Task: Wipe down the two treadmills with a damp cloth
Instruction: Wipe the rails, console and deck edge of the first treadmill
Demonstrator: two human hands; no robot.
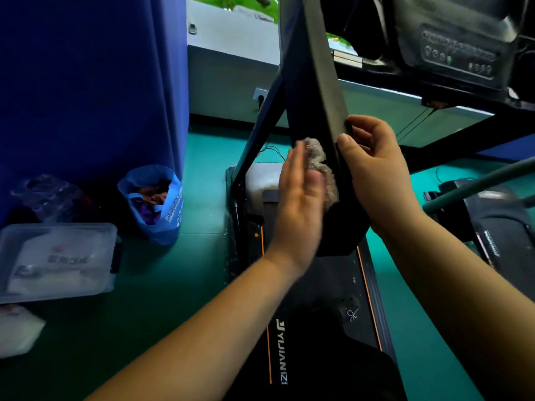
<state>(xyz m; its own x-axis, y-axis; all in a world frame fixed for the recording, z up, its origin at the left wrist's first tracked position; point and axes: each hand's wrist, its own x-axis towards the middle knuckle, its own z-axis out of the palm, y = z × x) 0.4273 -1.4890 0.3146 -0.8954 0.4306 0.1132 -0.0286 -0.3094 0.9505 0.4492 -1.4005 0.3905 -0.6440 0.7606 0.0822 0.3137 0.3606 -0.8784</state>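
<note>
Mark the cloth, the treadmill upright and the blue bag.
cloth point(317, 153), head view, fluffy top part.
treadmill upright point(323, 76), head view, front face, upper stretch.
blue bag point(163, 231), head view, lower front wall.

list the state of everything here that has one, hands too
left hand, fingers straight, presses the cloth against the upright
cloth, bunched, pinned between left hand and upright
right hand, grips the upright's edge
upright, slanted, held by the right hand
blue bag, on the floor, mouth open, things inside
plastic box, on the floor, lid looks on
</note>
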